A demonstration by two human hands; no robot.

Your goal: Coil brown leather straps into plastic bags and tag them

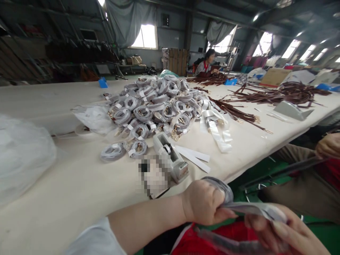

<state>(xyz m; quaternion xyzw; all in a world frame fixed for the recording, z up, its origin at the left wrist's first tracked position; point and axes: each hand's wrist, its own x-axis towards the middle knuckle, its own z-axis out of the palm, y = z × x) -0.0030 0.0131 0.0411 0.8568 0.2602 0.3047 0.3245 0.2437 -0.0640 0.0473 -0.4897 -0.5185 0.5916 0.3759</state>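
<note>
My left hand [205, 203] is closed round a grey strap [247, 207] below the table's near edge, with the strap looped over its knuckles. My right hand [284, 232] pinches the same strap further along, at the lower right. The strap runs flat between the two hands over a red garment [193, 242]. On the table just beyond my left hand stands a grey tape dispenser [171, 156]. Behind it lies a big heap of coiled grey straps [156, 106] with metal clasps.
White paper strips [193, 156] lie beside the dispenser. Clear plastic bags [90, 117] sit at the left. Brown straps [287, 94] are piled at the far right. Another person's hand [328, 145] shows at the right edge, and a person [205, 65] sits at the table's far end.
</note>
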